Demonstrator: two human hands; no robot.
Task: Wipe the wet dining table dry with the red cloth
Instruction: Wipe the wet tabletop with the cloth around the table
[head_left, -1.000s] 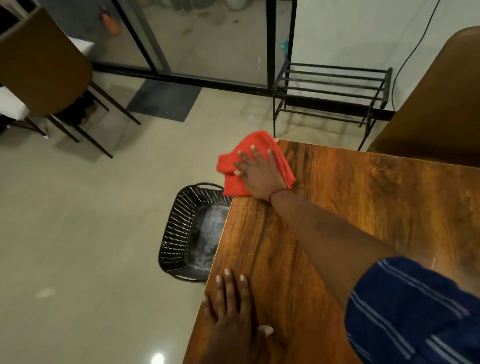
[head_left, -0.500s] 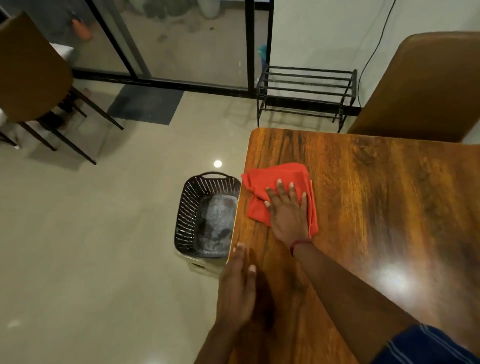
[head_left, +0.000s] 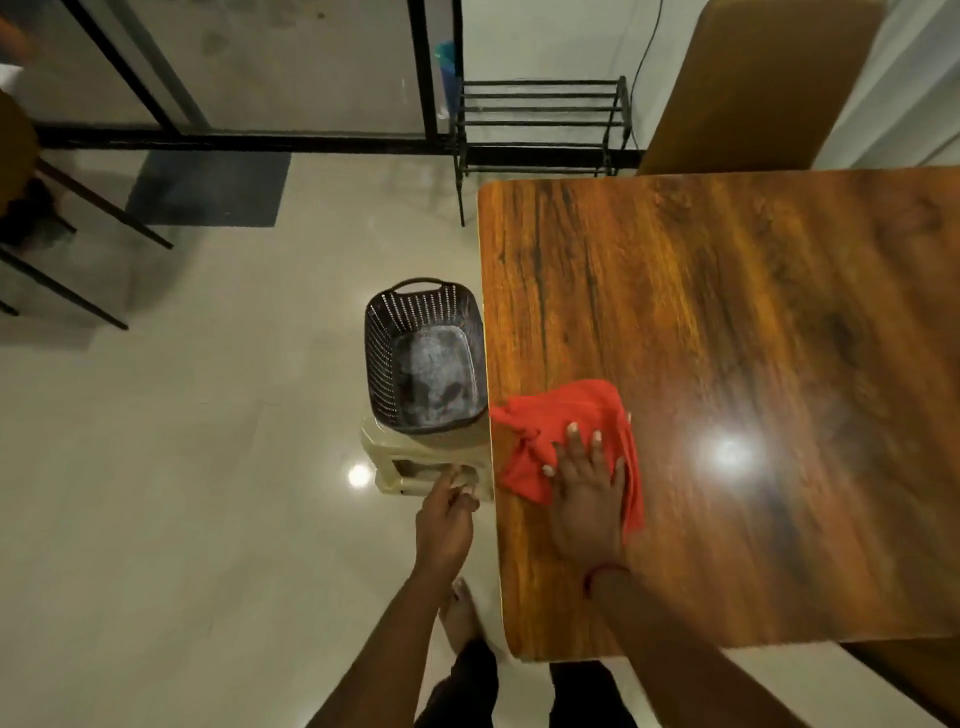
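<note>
Red cloth (head_left: 566, 436): drawn back from the far left corner toward the near left edge of the dining table (head_left: 753, 322) since earlier. Right hand (head_left: 587, 499): flat, fingers spread, pressing cloth, which extends toward 12 and 10 o'clock. Left hand (head_left: 444, 525): lifted off table, loosely curled, empty, at 9 o'clock beside the black basket (head_left: 395, 364).

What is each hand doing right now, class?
Left hand: off the table, loosely curled, holding nothing visible.
Right hand: open and flat, pressing the red cloth onto the dining table.
</note>
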